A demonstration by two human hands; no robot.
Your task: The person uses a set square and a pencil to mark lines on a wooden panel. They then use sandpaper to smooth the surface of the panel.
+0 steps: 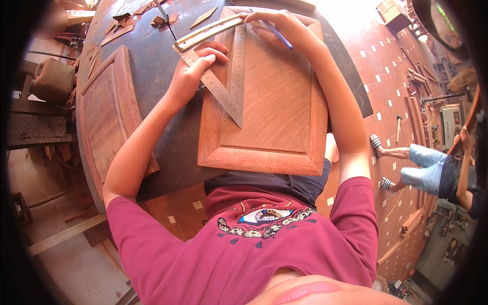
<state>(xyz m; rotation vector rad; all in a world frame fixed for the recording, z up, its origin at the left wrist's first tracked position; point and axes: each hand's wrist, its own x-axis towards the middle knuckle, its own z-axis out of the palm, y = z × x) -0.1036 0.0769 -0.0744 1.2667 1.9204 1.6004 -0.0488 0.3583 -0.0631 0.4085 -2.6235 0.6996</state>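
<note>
Upper right: a wooden box-like piece (394, 16) on the tiled floor (351, 46); its inside is too small to read. Nearer the right rim, a pale boxy casing (449, 128) bears dark lettering, beside a co-worker in denim shorts.

Framed wooden panel (277, 107) lies on the dark table (162, 101), its near edge toward the person's lap. A metal set square (222, 94) rests across its left side — pale stock toward the far edge, tip pointing back at the wearer.

Left hand (189, 73): arm bent, fingers curled about the slanting blade near the stock, thumb over it; grasping. Right hand (296, 31): arm reaching up along the panel's right side, wrist turned inward, fingertip at the stock's right end; blue pen (280, 37) held between the fingers.

Markings: graduations along the blades; printed motif with lettering on the maroon shirt (239, 269). Second framed panel (108, 107) lies left, wood scraps (118, 34) beyond.
</note>
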